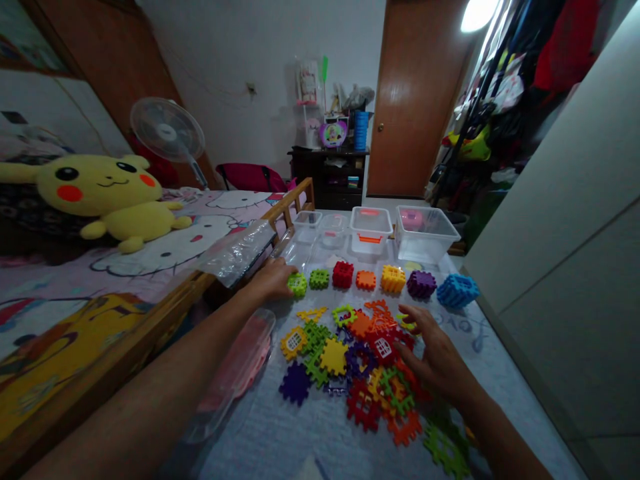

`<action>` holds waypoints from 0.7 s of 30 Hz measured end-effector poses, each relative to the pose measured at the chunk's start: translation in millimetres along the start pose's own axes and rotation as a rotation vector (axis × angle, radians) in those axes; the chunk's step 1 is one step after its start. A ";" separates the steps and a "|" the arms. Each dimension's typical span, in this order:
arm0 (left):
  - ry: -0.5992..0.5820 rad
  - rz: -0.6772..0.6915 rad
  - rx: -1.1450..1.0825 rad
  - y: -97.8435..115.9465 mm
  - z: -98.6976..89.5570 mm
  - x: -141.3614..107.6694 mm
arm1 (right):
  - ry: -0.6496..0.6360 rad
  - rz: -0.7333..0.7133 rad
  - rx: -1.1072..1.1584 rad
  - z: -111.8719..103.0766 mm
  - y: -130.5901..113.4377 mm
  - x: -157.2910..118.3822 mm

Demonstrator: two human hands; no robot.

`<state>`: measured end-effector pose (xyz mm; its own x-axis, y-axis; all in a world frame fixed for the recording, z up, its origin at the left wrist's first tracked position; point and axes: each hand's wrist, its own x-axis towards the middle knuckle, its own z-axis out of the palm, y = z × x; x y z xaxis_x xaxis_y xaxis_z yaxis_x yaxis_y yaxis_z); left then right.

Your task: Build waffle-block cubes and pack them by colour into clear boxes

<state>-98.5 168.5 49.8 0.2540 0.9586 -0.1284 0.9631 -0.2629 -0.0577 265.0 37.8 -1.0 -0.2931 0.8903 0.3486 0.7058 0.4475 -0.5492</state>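
Note:
At the left end of a row of stacked toy pieces, my left hand (pixel 273 279) has its fingers closed on a lime green stack of interlocking building pieces (pixel 297 285). The far fingertips are partly hidden. My right hand (pixel 436 350) hovers at the right side of a loose pile, thumb and fingers apart, with nothing in it. Close to its fingertips are a lime piece (pixel 407 323) and a red piece with a white window (pixel 383 347). The pile also holds a yellow piece (pixel 334 357), a dark purple piece (pixel 295 383) and several others.
Sorted stacks run rightward: green (pixel 319 279), red (pixel 343 275), orange (pixel 366 280), yellow (pixel 393 279), purple (pixel 421 284) and blue (pixel 457 291). Behind them stand clear plastic boxes (pixel 425 243). Clear lids (pixel 235 373) lie left, beside a wooden bed rail (pixel 195 287).

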 end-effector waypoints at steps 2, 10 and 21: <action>-0.010 -0.006 0.002 -0.5 1.0 1.3 | 0.003 0.001 0.002 -0.6 0.2 0.1; -0.060 -0.051 0.017 2.1 0.7 5.3 | 0.001 0.007 -0.004 1.0 1.0 0.1; -0.110 -0.022 0.036 4.1 -2.2 8.7 | 0.026 0.012 0.009 0.4 0.4 1.2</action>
<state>-92.1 176.0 50.6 0.2192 0.9472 -0.2340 0.9641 -0.2471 -0.0973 264.7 39.1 -1.1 -0.2681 0.8931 0.3613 0.7032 0.4378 -0.5602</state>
